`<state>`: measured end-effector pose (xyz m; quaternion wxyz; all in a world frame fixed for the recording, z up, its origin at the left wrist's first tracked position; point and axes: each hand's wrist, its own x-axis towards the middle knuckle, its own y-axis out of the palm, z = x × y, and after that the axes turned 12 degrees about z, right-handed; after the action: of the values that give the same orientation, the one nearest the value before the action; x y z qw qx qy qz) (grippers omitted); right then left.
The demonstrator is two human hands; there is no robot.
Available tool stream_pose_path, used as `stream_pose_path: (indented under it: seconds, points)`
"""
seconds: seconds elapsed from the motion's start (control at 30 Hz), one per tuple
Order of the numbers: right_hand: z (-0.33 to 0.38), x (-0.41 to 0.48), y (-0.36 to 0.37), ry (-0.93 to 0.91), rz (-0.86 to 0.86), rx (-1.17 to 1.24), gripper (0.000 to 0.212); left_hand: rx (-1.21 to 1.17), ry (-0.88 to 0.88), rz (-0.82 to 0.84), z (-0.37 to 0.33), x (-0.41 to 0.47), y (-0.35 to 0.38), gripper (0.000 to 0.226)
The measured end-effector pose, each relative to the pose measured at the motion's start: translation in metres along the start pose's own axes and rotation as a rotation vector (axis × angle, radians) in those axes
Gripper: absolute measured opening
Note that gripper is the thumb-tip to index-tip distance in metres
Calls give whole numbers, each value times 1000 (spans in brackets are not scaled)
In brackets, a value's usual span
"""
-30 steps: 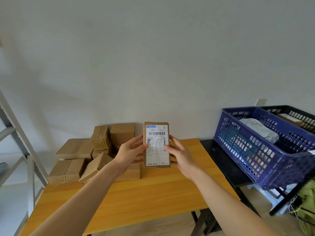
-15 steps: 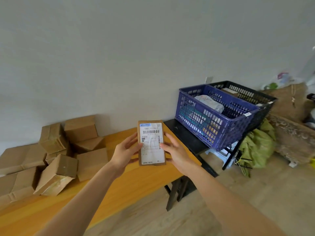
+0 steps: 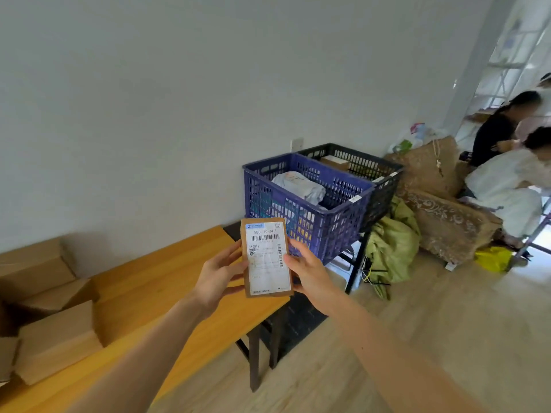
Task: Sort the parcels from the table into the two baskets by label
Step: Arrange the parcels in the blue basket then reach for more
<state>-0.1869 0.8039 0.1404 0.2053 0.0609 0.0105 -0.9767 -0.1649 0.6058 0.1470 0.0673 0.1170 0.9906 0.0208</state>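
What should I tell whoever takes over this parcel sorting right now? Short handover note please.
Left hand and right hand pinch one labelled parcel upright between them, label toward the camera, in front of the blue basket.
Done: a grey bag in the blue basket, a box in the black basket behind it.
Left: bin this parcel by its label, then sort the cardboard boxes on the wooden table.

The parcel stood upright between the left hand and right hand, above the table's right end. Boxes lay on the table, leftward. Behind the parcel stood the near basket, with the far basket just behind it.
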Motion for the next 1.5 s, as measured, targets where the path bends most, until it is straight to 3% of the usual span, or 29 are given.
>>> stream_pose_path:
  seconds: [0.4, 0.73, 1.03, 1.5]
  points:
    - [12, 12, -193, -15, 54, 28, 40, -10, 10, -50, -22, 113, 151, 59]
    - [18, 40, -295, -45, 39, 42, 34, 20, -14, -77, -39, 199, 219, 58]
    - [36, 118, -354, -46, 8, 75, 29, 54, 31, -28, -59, 292, 219, 58]
    - [83, 296, -391, -47, 116, 19, 36, 7, 81, -146, -92, 437, 152, 57]
